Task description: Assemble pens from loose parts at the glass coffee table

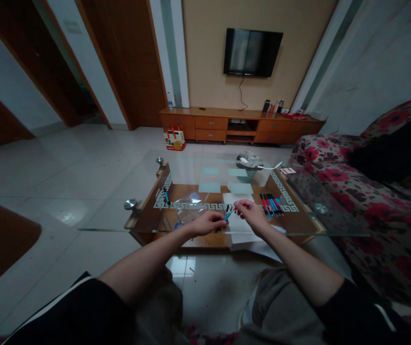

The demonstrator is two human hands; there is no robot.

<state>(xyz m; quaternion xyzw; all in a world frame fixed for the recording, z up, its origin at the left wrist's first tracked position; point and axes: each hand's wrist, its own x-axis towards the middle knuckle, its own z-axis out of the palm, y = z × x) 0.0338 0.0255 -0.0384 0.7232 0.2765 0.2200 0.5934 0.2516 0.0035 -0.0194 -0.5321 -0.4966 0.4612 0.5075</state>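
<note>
Over the near edge of the glass table (111, 229), my left hand (207, 223) is closed around a blue pen barrel (227, 216). My right hand (249, 213) pinches a thin pale and reddish stick (233, 209), like a pen refill, at the upper end of the barrel. Whether the stick is inside the barrel is too small to tell. A row of red, blue and black pens (270, 204) lies right of my right hand. Left of my left hand are a clear plastic bag (190, 203) and a blue-and-black pen (166, 196).
White paper (239, 238) lies below my hands. Beyond the table stands a waste bin (246, 175). A flowered sofa (334, 187) is on the right. A TV cabinet (210, 123) and a paper bag (174, 139) are along the far wall.
</note>
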